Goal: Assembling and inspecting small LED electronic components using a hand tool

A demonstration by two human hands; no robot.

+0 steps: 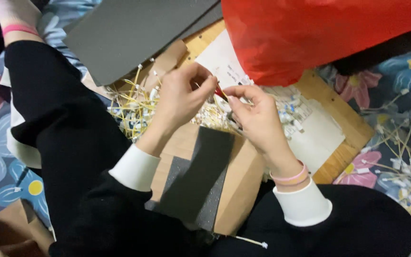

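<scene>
Hands pinching a thin yellow wire above a heap of small connector leads.

Left hand (179, 102) has thumb and forefinger closed in a tight grip on the yellow wire (220, 91), and the right hand (255, 116) pinches the same wire from the other side, fingertips almost touching. Under them lies a tangled pile of wires (129, 112) with white plastic ends, spread on a wooden board (331, 102) and white paper (317, 135). Flat brown cardboard (236, 178) with a dark foam strip (200, 178) rests on the lap; crinkled red plastic bag (310, 33) sits just beyond.
</scene>
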